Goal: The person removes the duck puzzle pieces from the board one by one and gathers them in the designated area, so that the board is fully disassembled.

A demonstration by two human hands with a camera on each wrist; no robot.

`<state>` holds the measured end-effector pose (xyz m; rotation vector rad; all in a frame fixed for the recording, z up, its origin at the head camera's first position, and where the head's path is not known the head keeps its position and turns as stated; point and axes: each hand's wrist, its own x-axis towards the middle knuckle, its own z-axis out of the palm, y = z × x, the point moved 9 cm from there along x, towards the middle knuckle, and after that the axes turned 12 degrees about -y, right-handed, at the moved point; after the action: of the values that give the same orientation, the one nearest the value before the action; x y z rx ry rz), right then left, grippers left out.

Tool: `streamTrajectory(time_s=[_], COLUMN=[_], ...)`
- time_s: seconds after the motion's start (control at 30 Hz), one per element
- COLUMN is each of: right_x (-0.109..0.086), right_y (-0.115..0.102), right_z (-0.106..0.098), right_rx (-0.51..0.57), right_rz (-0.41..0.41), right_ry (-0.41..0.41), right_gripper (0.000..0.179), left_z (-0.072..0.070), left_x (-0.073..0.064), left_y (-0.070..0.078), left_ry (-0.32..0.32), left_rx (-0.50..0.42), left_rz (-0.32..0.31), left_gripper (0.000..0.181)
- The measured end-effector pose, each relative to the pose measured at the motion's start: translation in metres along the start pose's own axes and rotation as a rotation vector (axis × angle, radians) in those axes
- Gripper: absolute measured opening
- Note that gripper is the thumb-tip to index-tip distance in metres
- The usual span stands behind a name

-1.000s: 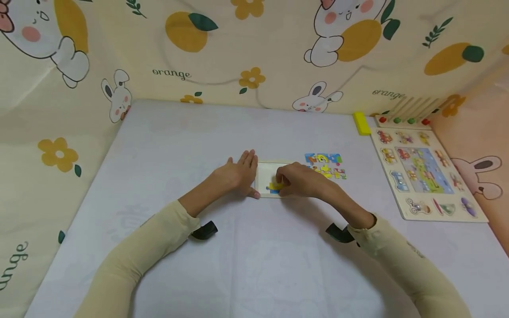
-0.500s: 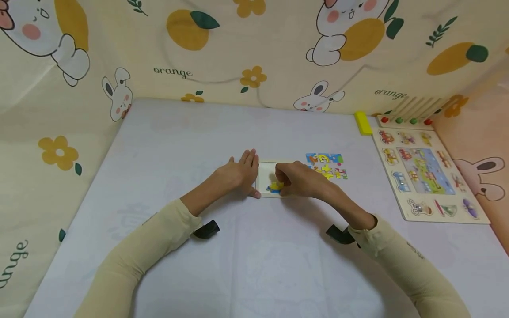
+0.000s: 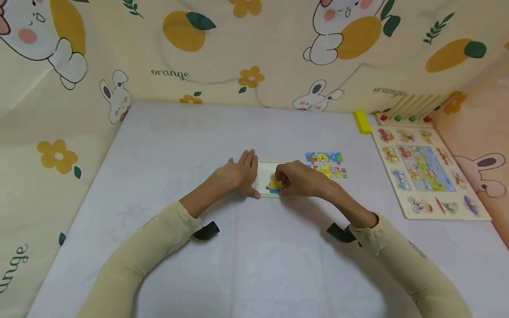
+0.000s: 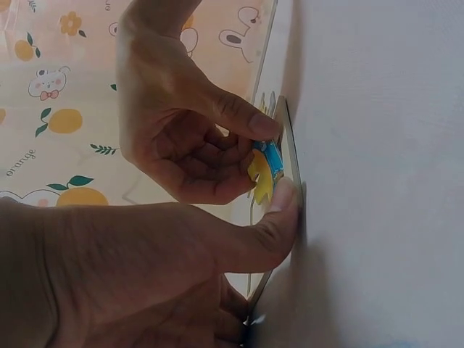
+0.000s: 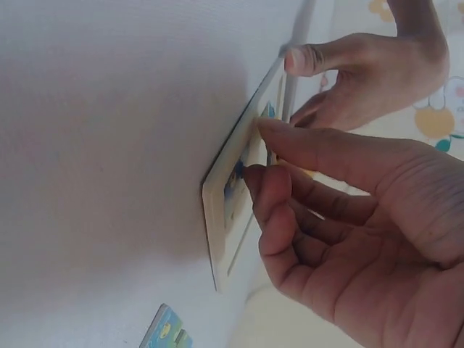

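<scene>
A shallow pale tray-like puzzle board (image 3: 264, 170) lies mid-table. My left hand (image 3: 237, 176) rests along its left end with fingers straight; the thumb touches the near edge. My right hand (image 3: 300, 179) is over the board's right part, hiding much of it. Its thumb and fingers pinch a yellow and blue puzzle piece (image 4: 270, 161), which stands tilted at the board's near side. In the right wrist view, other blue printed pieces (image 5: 233, 183) show in the board under the right fingers. How they fit is partly hidden.
Two rows of loose puzzle pieces (image 3: 324, 157) lie right of the board, partly behind the right hand. Farther right is a large wooden picture puzzle (image 3: 431, 203). A yellow block (image 3: 362, 122) and a stand with upright rods (image 3: 405, 118) are at the back right.
Both hands stay almost in place. The pinched puzzle piece has shifted and tilted slightly under the right fingers.
</scene>
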<state>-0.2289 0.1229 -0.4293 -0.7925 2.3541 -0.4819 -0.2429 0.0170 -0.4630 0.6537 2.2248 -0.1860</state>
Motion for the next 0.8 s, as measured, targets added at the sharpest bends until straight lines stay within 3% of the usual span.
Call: streamTrajectory(time_s=[0.23, 0.5, 0.63, 0.8], right_x=[-0.012, -0.074, -0.096, -0.101], right_y=[0.002, 0.046, 0.075, 0.089], right_z=[-0.014, -0.048, -0.043, -0.028], right_rx=[-0.016, -0.022, -0.031, -0.024], right_rz=[-0.006, 0.091, 0.142, 0.131], right_ry=[0.067, 0.161, 0.129, 0.093], right_gripper=[0.025, 0.026, 0.026, 0.023], left_z=[0.001, 0.000, 0.000, 0.001], left_x=[-0.001, -0.003, -0.002, -0.001], left_y=[0.000, 0.003, 0.003, 0.001], left_ry=[0.003, -0.014, -0.017, -0.016], left_rx=[0.014, 0.009, 0.008, 0.020], left_rz=[0.011, 0.021, 0.022, 0.008], left_gripper=[0.114, 0.114, 0.114, 0.114])
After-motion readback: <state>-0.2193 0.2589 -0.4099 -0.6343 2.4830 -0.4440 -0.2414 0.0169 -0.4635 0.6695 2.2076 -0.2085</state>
